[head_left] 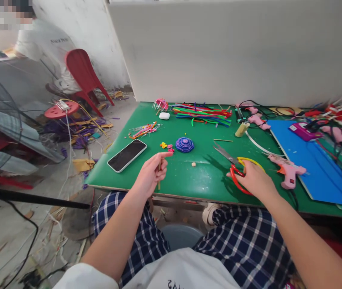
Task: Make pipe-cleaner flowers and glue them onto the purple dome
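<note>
Left hand [154,170] is pinching a thin wooden stick [159,182] upright between closed fingers, hovering over the green surface [201,176] beside the phone [126,155]. Right hand [253,176] is gripping the red-and-yellow scissors [233,164], lying on the surface near a pink glue gun [288,171]. A purple coil [184,144] is sitting between both hands.

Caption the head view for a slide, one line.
At a green table, the left hand pinches a thin stick while the right hand rests on red-and-yellow scissors.
</note>
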Demonstrator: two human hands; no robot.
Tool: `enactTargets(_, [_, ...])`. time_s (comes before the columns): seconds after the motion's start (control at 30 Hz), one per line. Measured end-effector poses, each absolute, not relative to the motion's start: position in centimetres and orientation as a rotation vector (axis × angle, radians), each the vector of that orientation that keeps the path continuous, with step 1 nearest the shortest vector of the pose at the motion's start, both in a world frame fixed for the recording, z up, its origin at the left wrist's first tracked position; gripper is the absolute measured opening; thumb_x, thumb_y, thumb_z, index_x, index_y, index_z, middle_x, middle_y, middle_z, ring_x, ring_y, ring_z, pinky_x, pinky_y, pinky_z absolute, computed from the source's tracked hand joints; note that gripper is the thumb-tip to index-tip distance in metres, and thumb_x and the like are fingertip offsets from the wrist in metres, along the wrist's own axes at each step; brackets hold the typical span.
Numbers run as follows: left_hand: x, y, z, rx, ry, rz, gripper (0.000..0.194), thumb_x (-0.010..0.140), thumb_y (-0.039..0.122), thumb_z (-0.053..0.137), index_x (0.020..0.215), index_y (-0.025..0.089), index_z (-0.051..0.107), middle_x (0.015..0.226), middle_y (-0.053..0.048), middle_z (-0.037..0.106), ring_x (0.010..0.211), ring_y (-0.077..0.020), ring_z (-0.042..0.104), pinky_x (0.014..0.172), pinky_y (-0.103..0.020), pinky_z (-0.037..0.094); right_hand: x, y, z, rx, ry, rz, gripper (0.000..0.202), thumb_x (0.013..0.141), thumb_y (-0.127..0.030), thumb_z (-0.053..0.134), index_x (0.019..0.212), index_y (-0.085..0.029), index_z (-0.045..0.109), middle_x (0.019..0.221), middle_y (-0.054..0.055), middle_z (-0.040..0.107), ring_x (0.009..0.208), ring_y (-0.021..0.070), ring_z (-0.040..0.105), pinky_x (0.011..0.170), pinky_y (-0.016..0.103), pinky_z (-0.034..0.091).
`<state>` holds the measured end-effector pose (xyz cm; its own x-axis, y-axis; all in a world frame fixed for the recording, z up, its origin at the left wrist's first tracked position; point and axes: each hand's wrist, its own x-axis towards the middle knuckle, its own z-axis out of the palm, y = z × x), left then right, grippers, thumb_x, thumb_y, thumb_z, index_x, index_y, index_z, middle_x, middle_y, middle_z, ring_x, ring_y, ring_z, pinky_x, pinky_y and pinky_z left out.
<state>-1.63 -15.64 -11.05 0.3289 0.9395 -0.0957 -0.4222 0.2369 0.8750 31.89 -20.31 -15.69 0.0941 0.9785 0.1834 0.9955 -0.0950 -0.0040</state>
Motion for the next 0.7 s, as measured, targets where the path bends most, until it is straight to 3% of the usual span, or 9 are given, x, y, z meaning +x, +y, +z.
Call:
enactTargets(0.1, [-1.5, -14.5, -10.7, 0.721, 0.639, 1.101, 0.021, 0.082, 0.028, 0.056, 0.096, 0.013, 0.061, 0.06, 0.001, 0.055, 0.044, -0.0034, 0.046, 0.038, -0.011, 0.034, 33.1, -20.4, -16.9, -2.321, -1.956, -0.219, 0.054, 0.08, -0.053, 0.046, 0.108, -0.008, 0.055, 0.096, 0.017, 0.062, 0.087, 0.0299, 0.057, 0.074, 0.038, 0.042])
enactTargets(0.23, [-1.0, -13.6, -10.3, 0.509, 0.654, 1.167, 0.016, 0.089, 0.022, 0.045, 0.085, 0.014, 0.057, 0.079, -0.007, 0.069, 0.062, -0.0091, 0.064, 0.052, -0.015, 0.05, 31.9, -20.9, -16.2, -2.211, -1.882, -0.404, 0.049, 0.079, -0.048, 0.05, 0.105, -0.008, 0.06, 0.099, 0.02, 0.058, 0.095, 0.0324, 0.053, 0.079, 0.043, 0.04])
enactTargets(0.33, [-0.4, -13.7, -10.2, 0.459, 0.672, 1.214, 0.015, 0.089, 0.021, 0.043, 0.083, 0.014, 0.055, 0.083, -0.008, 0.07, 0.066, -0.0107, 0.066, 0.054, -0.016, 0.051, 26.6, -21.6, -13.7, -1.964, -1.761, -0.237, 0.036, 0.08, -0.044, 0.05, 0.095, -0.015, 0.064, 0.093, 0.014, 0.061, 0.09, 0.0273, 0.055, 0.076, 0.041, 0.044])
enactTargets(0.4, [-0.1, -13.9, -10.2, 0.451, 0.693, 1.225, 0.014, 0.089, 0.02, 0.044, 0.083, 0.014, 0.055, 0.083, -0.008, 0.071, 0.066, -0.0122, 0.067, 0.054, -0.018, 0.052, 21.7, -22.1, -12.1, -1.766, -1.761, 0.161, 0.027, 0.083, -0.041, 0.05, 0.089, -0.019, 0.065, 0.088, 0.008, 0.064, 0.082, 0.0213, 0.059, 0.063, 0.031, 0.047])
enactTargets(0.47, [0.2, -14.0, -10.2, 0.437, 0.713, 1.217, 0.013, 0.088, 0.021, 0.045, 0.083, 0.014, 0.054, 0.08, -0.008, 0.071, 0.066, -0.0134, 0.067, 0.053, -0.019, 0.052, 17.3, -22.3, -11.0, -1.57, -1.761, 0.431, 0.023, 0.083, -0.037, 0.052, 0.096, -0.021, 0.063, 0.088, 0.005, 0.066, 0.076, 0.0172, 0.061, 0.058, 0.027, 0.049])
enactTargets(0.57, [0.5, -14.1, -10.5, 0.415, 0.726, 1.195, 0.011, 0.087, 0.023, 0.049, 0.081, 0.015, 0.053, 0.077, -0.007, 0.071, 0.066, -0.0145, 0.068, 0.053, -0.02, 0.051, 13.1, -22.1, -10.5, -1.245, -1.816, 0.481, 0.031, 0.08, -0.029, 0.061, 0.11, -0.025, 0.059, 0.088, 0.001, 0.068, 0.076, 0.014, 0.063, 0.07, 0.027, 0.051])
enactTargets(0.7, [0.8, -14.4, -11.9, 0.377, 0.737, 1.157, 0.015, 0.084, 0.026, 0.055, 0.075, 0.014, 0.052, 0.074, -0.007, 0.071, 0.064, -0.0144, 0.067, 0.052, -0.019, 0.05, 11.7, -21.4, -10.6, -1.1, -1.721, 0.428, 0.015, 0.077, -0.02, 0.064, 0.091, -0.026, 0.068, 0.083, 0.0, 0.07, 0.077, 0.014, 0.064, 0.074, 0.028, 0.051])
